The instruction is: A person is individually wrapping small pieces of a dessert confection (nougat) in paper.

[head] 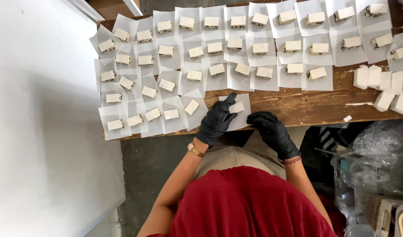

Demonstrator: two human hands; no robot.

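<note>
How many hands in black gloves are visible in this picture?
2. The left hand rests on a paper square holding a small block, at the near edge of the wooden table; the right hand is beside it, at the paper's right corner. No other hands show.

Black gloves on both hands, left hand point(216, 120) and right hand point(271, 131), glossy against the brown, paint-streaked desk point(306, 105). Under them, a cream block point(237, 107) on a white paper square point(243, 117). Rows of cream blocks point(216, 47) across the desk, several flecked with dark speckles along their sides. Plain white blocks point(385, 85) at the right edge. Gold watch point(195, 150) on the left wrist, reddish band point(291, 161) on the right. Red top point(249, 206), tan trousers point(236, 156).
</note>
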